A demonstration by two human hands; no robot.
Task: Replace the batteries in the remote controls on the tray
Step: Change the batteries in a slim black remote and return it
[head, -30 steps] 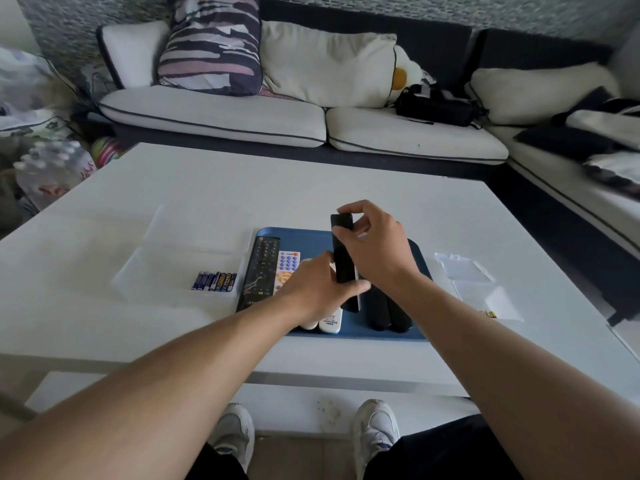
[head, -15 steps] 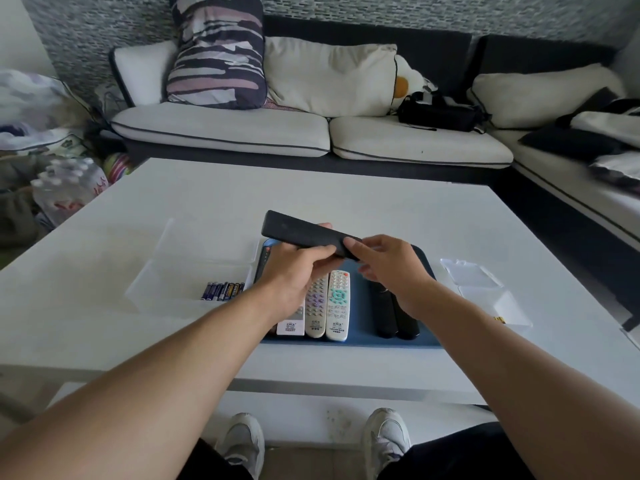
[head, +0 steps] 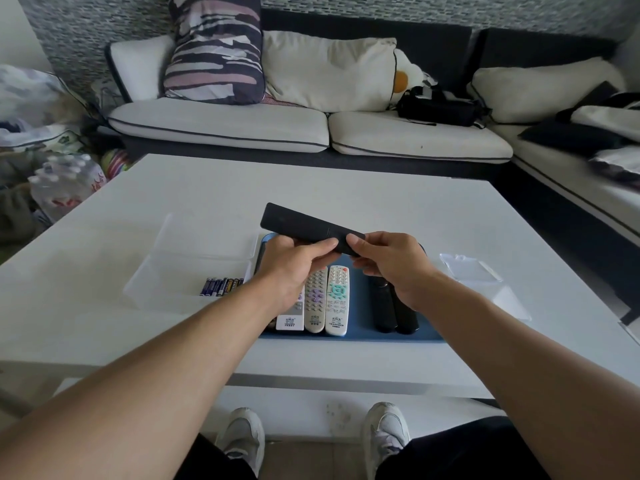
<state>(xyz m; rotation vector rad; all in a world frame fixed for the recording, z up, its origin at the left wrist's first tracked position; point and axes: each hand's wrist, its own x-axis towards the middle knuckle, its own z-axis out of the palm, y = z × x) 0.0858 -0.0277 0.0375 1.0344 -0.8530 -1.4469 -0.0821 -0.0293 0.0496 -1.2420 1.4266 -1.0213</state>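
Hands (head: 294, 268) (two) grip one remote (head: 304, 226)

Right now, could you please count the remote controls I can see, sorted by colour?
Black remotes: 4, one held in both hands, two side by side on the tray, one mostly hidden at the tray's left edge.
White remotes: 3.
Total: 7

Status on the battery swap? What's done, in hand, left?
Done: nothing visibly finished. In hand: both the left hand and right hand grip a black remote above the blue tray, back side up, cover apparently still closed. Left: three light remotes and two black remotes lie on the tray; batteries sit in the clear box.
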